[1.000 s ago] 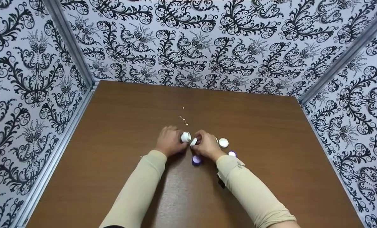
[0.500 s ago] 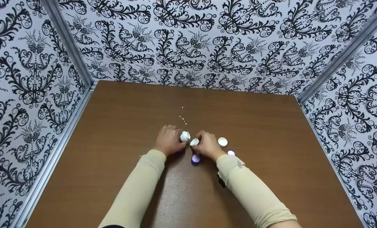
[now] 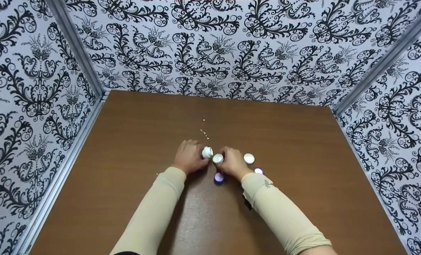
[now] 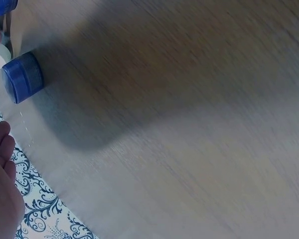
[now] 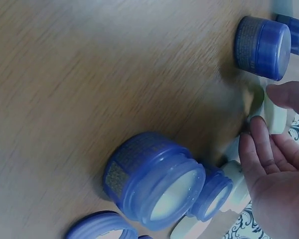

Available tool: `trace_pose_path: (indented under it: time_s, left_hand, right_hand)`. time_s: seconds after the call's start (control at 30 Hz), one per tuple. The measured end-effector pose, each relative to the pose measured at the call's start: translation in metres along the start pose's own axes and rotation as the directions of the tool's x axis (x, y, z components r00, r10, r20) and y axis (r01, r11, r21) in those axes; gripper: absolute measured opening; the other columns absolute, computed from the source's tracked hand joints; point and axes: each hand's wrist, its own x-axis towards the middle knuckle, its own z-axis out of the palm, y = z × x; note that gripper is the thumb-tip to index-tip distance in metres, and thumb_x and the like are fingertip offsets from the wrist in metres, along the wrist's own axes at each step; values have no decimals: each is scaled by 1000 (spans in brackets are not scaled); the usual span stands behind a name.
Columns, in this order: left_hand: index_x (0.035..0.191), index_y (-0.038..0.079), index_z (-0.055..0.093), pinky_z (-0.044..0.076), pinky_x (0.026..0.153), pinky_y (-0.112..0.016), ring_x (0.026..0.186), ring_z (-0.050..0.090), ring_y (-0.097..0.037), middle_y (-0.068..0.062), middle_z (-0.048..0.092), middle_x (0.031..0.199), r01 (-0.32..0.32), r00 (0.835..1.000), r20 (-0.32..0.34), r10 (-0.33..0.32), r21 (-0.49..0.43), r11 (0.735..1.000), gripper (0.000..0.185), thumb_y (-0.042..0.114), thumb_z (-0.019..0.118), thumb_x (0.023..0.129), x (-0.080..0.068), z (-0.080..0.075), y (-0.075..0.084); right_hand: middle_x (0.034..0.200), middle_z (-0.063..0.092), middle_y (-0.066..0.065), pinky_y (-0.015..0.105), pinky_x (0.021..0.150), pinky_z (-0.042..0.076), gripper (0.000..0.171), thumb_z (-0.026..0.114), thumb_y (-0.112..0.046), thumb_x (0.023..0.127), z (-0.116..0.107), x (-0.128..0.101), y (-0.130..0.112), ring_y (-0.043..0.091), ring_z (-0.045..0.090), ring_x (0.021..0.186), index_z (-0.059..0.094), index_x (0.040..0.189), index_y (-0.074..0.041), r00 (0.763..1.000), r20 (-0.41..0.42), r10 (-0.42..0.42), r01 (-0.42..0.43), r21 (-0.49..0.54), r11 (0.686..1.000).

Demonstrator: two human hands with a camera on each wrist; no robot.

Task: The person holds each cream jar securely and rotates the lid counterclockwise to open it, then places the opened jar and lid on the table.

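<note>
A: What surface is the person working on, and what is around it?

B: It is a brown wooden table. Walls with a black and white ornament wallpaper close it on the left, at the back and on the right. A metal strip runs along the left edge of the table. A few tiny pale specks lie on the wood beyond the hands.

A: From left to right, what do the hands do?

B: The left hand has its fingers curled around a small white jar and holds it tilted just above the table. Just beside it, the right hand pinches a white lid in its fingertips; the two white pieces almost touch. An open blue jar stands below the hands, near the right wrist. To the right, another white lid lies flat, and a second blue jar is partly hidden by the beige sleeve. The right wrist view shows the open blue jar with white cream inside, and further blue jars near it.

A: What differs from one second ago?

B: Very little. The white lid in the right hand was tilted on its edge then; now its round face turns up to the camera. Both hands stay in the same place, and the things on the table did not move.
</note>
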Motion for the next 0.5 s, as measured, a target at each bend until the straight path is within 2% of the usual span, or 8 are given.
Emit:
trace_pose_path:
  time_s: [0.3, 0.5]
  left_hand:
    - [91, 9, 74, 46, 90, -48, 93, 62, -31, -8, 68, 93, 36, 999, 32, -37, 24, 999, 38, 43, 76, 74, 3, 2, 3]
    - [92, 7, 74, 44, 96, -51, 99, 63, -33, -10, 68, 97, 88, 994, 58, -89, 6, 996, 40, 43, 76, 75, 5, 5, 5]
  right_hand:
    - [92, 64, 9, 47, 81, 51, 31, 82, -19, 75, -2, 1, -4, 31, 63, 91, 68, 97, -3, 1000, 13, -18, 19, -83, 996]
    - [88, 62, 8, 47, 77, 50, 28, 81, -19, 74, -3, 1, -5, 30, 62, 86, 68, 93, -4, 999, 14, -38, 39, -94, 995]
